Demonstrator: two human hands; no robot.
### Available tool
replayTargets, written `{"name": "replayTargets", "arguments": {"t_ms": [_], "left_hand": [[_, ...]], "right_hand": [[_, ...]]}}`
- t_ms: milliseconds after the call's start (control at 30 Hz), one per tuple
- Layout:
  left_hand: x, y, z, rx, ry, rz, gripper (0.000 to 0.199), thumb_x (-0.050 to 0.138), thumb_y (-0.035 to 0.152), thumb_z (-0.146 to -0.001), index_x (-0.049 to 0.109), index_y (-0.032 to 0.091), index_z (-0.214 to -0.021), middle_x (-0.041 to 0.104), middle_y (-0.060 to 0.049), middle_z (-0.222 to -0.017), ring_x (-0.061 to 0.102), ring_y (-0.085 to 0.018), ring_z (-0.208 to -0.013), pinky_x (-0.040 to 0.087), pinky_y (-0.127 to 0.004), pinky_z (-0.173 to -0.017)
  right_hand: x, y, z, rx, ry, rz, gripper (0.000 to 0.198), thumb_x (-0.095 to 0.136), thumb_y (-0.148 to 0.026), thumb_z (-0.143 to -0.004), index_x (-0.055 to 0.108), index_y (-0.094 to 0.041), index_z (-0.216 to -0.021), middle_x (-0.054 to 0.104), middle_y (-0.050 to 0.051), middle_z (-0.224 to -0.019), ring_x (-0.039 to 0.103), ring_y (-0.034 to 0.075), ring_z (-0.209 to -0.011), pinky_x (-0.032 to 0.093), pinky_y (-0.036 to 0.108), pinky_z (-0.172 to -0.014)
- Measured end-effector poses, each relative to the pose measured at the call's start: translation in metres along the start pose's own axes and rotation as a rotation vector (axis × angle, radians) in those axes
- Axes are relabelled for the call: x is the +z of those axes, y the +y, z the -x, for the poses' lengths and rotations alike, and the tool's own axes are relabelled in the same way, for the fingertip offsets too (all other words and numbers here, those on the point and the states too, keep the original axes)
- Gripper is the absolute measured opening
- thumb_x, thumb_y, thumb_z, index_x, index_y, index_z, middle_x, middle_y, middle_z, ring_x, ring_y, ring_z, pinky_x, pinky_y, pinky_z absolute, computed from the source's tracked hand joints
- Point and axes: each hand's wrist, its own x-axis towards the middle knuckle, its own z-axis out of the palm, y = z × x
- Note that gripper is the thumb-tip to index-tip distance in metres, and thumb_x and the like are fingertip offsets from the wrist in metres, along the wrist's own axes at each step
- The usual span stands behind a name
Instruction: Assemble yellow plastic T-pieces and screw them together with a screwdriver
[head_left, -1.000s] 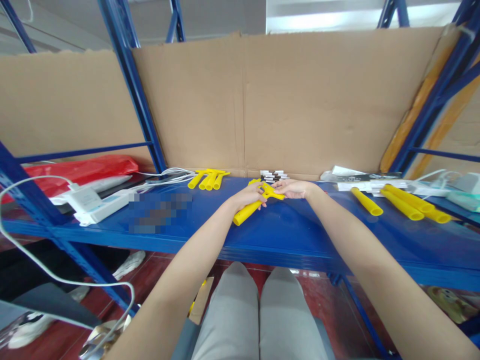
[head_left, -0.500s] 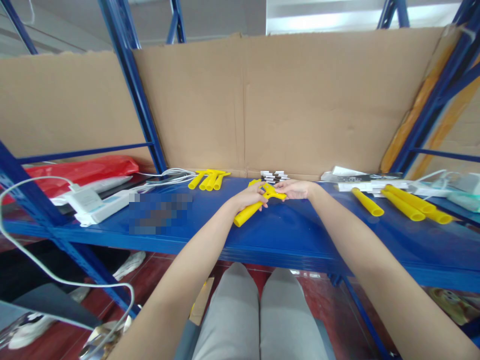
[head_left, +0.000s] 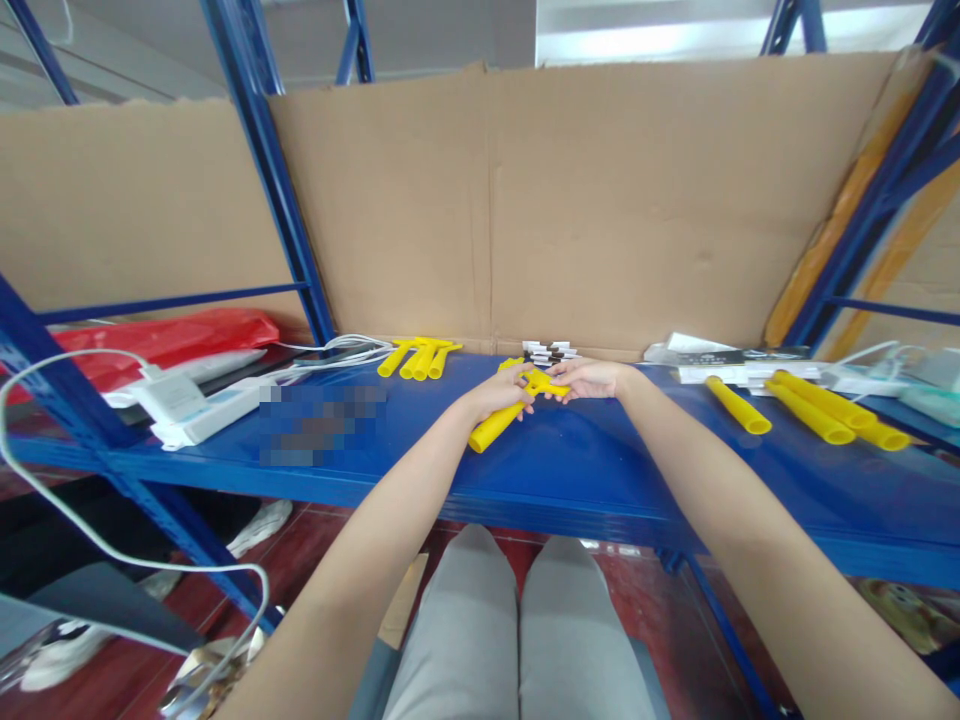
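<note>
My left hand (head_left: 496,392) is wrapped round the tube handle of a yellow plastic T-shaped tool (head_left: 491,432), whose open end points toward me. On the right, the fingers of my right hand (head_left: 591,378) are closed on the head of the same tool, partly covering it. Both hands are just above the blue shelf (head_left: 420,450). Behind them lies a stack of small black-and-white pieces (head_left: 551,353). Several similar yellow tools (head_left: 424,360) lie side by side at the back left.
Several loose yellow tubes (head_left: 739,405) lie on the right, before white and black packages (head_left: 739,360). At left are a white power strip (head_left: 217,412), cables and a red bag (head_left: 180,340). A cardboard panel (head_left: 600,210) closes the back, between blue posts.
The fingers of my right hand have shifted slightly on the tool's head and cover more of it. My left hand keeps its hold on the handle.
</note>
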Motion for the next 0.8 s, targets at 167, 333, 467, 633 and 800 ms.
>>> {"name": "replayTargets", "arguments": {"t_ms": [167, 333, 467, 633, 800], "left_hand": [[-0.001, -0.001, -0.001, -0.004, 0.001, -0.016, 0.077, 0.054, -0.005, -0.069, 0.041, 0.016, -0.143, 0.063, -0.002, -0.084, 0.062, -0.013, -0.059, 0.049, -0.021, -0.050], [-0.001, -0.002, -0.003, -0.010, 0.021, -0.159, 0.078, 0.051, -0.002, -0.075, 0.035, 0.015, -0.149, 0.065, -0.012, -0.109, 0.065, -0.014, -0.066, 0.053, -0.025, -0.055], [0.002, -0.005, -0.005, 0.159, 0.087, -0.555, 0.070, 0.047, 0.001, -0.083, 0.037, 0.019, -0.150, 0.056, -0.016, -0.137, 0.067, -0.021, -0.102, 0.055, -0.033, -0.086], [0.009, -0.010, -0.006, 0.315, 0.145, -1.057, 0.057, 0.044, 0.011, -0.093, 0.039, 0.019, -0.150, 0.055, -0.017, -0.139, 0.055, -0.026, -0.127, 0.045, -0.040, -0.104], [0.011, -0.007, 0.000, 0.243, 0.153, -1.094, 0.055, 0.040, 0.009, -0.094, 0.045, 0.020, -0.147, 0.057, -0.019, -0.135, 0.058, -0.029, -0.122, 0.045, -0.044, -0.102]], "right_hand": [[0.003, 0.000, -0.002, -0.007, 0.022, 0.008, 0.020, 0.067, -0.006, -0.080, 0.066, -0.015, -0.098, 0.072, 0.003, -0.078, 0.066, 0.011, -0.066, 0.056, 0.020, -0.061], [0.008, 0.001, -0.006, -0.040, 0.061, 0.010, 0.018, 0.066, -0.003, -0.078, 0.066, -0.014, -0.093, 0.071, 0.003, -0.073, 0.065, 0.011, -0.061, 0.053, 0.019, -0.056], [0.009, 0.003, -0.010, -0.103, 0.111, -0.058, 0.021, 0.063, -0.001, -0.077, 0.064, -0.016, -0.092, 0.071, 0.002, -0.072, 0.063, 0.010, -0.059, 0.052, 0.020, -0.056], [0.009, 0.001, -0.013, -0.128, 0.107, -0.104, 0.029, 0.057, -0.001, -0.078, 0.063, -0.014, -0.104, 0.071, 0.003, -0.072, 0.060, 0.010, -0.055, 0.050, 0.020, -0.054], [0.015, -0.003, -0.013, -0.103, 0.117, -0.135, 0.036, 0.054, -0.001, -0.079, 0.062, -0.014, -0.111, 0.071, 0.003, -0.075, 0.058, 0.010, -0.052, 0.048, 0.020, -0.051]]}}
